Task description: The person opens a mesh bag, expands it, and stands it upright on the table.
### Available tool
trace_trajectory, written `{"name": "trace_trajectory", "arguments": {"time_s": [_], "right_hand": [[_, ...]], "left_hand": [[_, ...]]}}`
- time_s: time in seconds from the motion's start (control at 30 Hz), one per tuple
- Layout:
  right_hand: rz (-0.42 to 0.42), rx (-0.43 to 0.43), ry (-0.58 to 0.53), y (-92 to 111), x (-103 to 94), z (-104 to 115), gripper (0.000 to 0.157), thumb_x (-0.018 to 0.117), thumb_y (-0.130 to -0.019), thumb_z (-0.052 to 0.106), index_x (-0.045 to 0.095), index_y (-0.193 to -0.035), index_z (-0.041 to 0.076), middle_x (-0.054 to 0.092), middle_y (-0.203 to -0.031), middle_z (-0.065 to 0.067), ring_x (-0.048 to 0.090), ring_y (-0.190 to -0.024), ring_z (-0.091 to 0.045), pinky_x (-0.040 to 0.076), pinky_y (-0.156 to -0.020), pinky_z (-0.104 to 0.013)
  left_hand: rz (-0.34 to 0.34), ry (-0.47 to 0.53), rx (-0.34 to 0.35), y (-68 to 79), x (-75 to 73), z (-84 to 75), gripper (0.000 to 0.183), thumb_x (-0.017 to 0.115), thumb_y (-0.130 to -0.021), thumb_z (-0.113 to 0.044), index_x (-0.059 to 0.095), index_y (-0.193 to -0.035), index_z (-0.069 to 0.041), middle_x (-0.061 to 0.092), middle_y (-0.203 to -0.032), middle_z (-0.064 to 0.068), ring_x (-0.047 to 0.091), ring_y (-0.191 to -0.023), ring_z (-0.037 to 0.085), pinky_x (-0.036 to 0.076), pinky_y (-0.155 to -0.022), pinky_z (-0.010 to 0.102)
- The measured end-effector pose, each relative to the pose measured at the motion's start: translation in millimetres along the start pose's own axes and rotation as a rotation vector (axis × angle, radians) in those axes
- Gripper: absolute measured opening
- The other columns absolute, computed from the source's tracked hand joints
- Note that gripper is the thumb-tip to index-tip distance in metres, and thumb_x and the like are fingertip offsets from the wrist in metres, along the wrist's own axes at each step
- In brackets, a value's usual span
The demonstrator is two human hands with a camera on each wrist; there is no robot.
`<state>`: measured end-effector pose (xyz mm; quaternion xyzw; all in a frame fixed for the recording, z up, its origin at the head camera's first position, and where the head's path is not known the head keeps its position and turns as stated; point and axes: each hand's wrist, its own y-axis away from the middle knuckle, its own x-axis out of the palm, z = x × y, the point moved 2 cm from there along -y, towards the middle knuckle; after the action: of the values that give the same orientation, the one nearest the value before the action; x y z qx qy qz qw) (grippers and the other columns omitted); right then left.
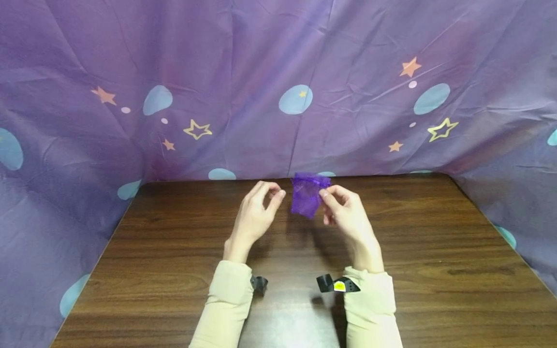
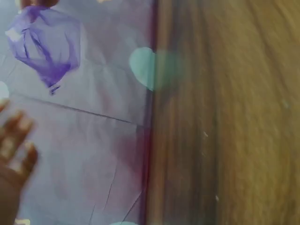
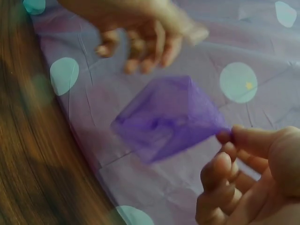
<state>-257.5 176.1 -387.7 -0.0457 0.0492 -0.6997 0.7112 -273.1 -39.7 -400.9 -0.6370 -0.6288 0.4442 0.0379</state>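
A small sheer purple drawstring pouch (image 1: 306, 195) hangs in the air above the far part of the table. My right hand (image 1: 348, 212) pinches one edge of it between thumb and index finger; the right wrist view shows this grip at a corner of the pouch (image 3: 164, 119). To the left, my left hand (image 1: 256, 208) is held up with loosely bent fingers, apart from the pouch and holding nothing. In the left wrist view the left hand (image 2: 16, 154) is blurred, with the pouch (image 2: 51, 42) beyond it.
A dark wood-grain table (image 1: 174, 290) lies beneath both hands. Purple cloth (image 1: 261, 58) with stars and blue ovals stands along its back and sides. Each wrist wears a black strap-on camera, one on the left sleeve (image 1: 228, 290) and one on the right.
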Motion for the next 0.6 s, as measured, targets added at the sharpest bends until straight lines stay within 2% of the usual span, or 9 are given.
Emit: {"name": "trace_trajectory", "arguments": {"time_s": [0.13, 0.2, 0.27, 0.37, 0.47, 0.6], "right_hand": [[0.047, -0.042, 0.022, 2, 2.0, 1, 0.018, 0.061, -0.098, 0.013, 0.060, -0.093, -0.004, 0.053, -0.066, -0.005, 0.055, -0.044, -0.013, 0.049, -0.046, -0.028], [0.067, -0.053, 0.047, 1, 3.7, 1, 0.018, 0.061, -0.097, 0.011, 0.061, -0.095, -0.007, 0.055, -0.068, -0.007, 0.056, -0.046, -0.014, 0.052, -0.048, -0.032], [0.082, -0.053, 0.082, 1, 4.7, -1, 0.020, 0.062, -0.097, 0.010, 0.062, -0.098, -0.010, 0.059, -0.069, -0.006, 0.058, -0.048, -0.014, 0.055, -0.052, -0.038], [0.089, -0.040, 0.109, 0, 5.1, -3, 0.021, 0.062, -0.096, 0.008, 0.064, -0.103, -0.011, 0.063, -0.072, -0.007, 0.059, -0.050, -0.015, 0.056, -0.056, -0.044], [0.090, -0.028, 0.121, 1, 4.9, -4, 0.022, 0.064, -0.095, 0.007, 0.065, -0.106, -0.012, 0.067, -0.076, -0.007, 0.060, -0.052, -0.015, 0.057, -0.058, -0.044], [0.085, -0.026, 0.163, 0, 4.3, -6, 0.023, 0.065, -0.094, 0.007, 0.065, -0.107, -0.012, 0.068, -0.080, -0.008, 0.062, -0.054, -0.016, 0.057, -0.060, -0.044]], "left_hand": [[0.035, 0.178, -0.221, -0.3, 5.2, 10.3, 0.029, 0.050, -0.104, -0.025, 0.067, -0.117, -0.005, 0.068, -0.107, 0.010, 0.065, -0.090, 0.026, 0.052, -0.082, 0.038], [0.043, 0.258, -0.303, -0.3, 7.9, 12.9, 0.031, 0.048, -0.104, -0.022, 0.064, -0.121, -0.003, 0.068, -0.112, 0.016, 0.066, -0.091, 0.033, 0.051, -0.084, 0.040], [0.025, 0.313, -0.369, -0.6, 8.2, 13.6, 0.032, 0.046, -0.105, -0.021, 0.062, -0.125, -0.002, 0.067, -0.112, 0.019, 0.066, -0.086, 0.036, 0.052, -0.081, 0.041], [0.003, 0.359, -0.416, -1.7, 3.7, 12.0, 0.032, 0.047, -0.105, -0.022, 0.061, -0.126, -0.002, 0.067, -0.111, 0.019, 0.064, -0.084, 0.038, 0.050, -0.079, 0.040], [0.017, 0.390, -0.427, -3.0, -0.9, 10.7, 0.031, 0.049, -0.104, -0.021, 0.063, -0.124, -0.001, 0.067, -0.106, 0.018, 0.064, -0.080, 0.032, 0.049, -0.075, 0.032], [0.068, 0.411, -0.413, -3.0, -3.3, 8.9, 0.028, 0.054, -0.102, -0.020, 0.065, -0.120, -0.002, 0.067, -0.087, 0.022, 0.055, -0.058, 0.020, 0.042, -0.053, 0.024]]}}
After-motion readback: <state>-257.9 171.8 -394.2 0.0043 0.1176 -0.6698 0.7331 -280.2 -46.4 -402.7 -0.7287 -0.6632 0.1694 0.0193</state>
